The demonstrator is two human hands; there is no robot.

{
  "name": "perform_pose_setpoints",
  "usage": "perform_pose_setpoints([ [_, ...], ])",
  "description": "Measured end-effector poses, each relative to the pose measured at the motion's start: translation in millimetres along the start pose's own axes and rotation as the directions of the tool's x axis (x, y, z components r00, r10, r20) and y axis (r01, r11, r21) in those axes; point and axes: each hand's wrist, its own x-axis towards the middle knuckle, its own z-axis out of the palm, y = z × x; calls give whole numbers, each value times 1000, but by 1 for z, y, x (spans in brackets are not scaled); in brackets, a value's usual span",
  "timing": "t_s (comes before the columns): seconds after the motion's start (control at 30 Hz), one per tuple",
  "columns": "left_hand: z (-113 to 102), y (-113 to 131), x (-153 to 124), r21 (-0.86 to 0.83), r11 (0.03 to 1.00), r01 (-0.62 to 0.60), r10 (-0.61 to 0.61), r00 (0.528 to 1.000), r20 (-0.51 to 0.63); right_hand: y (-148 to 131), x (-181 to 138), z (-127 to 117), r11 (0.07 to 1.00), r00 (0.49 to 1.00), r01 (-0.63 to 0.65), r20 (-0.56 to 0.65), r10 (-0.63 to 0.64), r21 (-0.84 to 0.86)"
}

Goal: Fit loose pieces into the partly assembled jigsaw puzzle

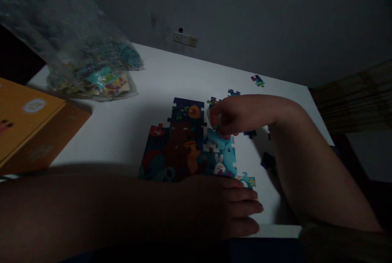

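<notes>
A partly joined jigsaw puzzle (pixel 183 144) with a bear and a white rabbit lies in the middle of the white table (pixel 122 124). My right hand (pixel 241 114) hovers over its right upper edge, fingers pinched on a small puzzle piece (pixel 214 122) with some red on it. My left hand (pixel 226 206) lies flat on the table at the puzzle's near edge, fingers stretched out toward the right, holding nothing. My left forearm crosses the bottom of the view.
Loose puzzle pieces (pixel 257 80) lie scattered at the far right and beside my right arm (pixel 268 160). A clear plastic bag of pieces (pixel 92 75) sits at the far left. An orange box (pixel 27 120) stands left. Wall sockets (pixel 185 39) are behind the table.
</notes>
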Motion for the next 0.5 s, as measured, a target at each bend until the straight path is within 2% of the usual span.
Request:
perform_pose_setpoints([
  [0.27,4,0,1,10,1000,-1,1,1000,-20,-1,1,1,1000,1000,-17,-6,17,-8],
  [0.43,4,0,0,12,1000,-10,10,1000,-12,9,-1,-1,1000,999,-12,-48,12,0],
  [0.5,2,1,0,38,999,28,-28,1000,-6,15,-3,-2,1000,997,-3,-82,3,-2],
])
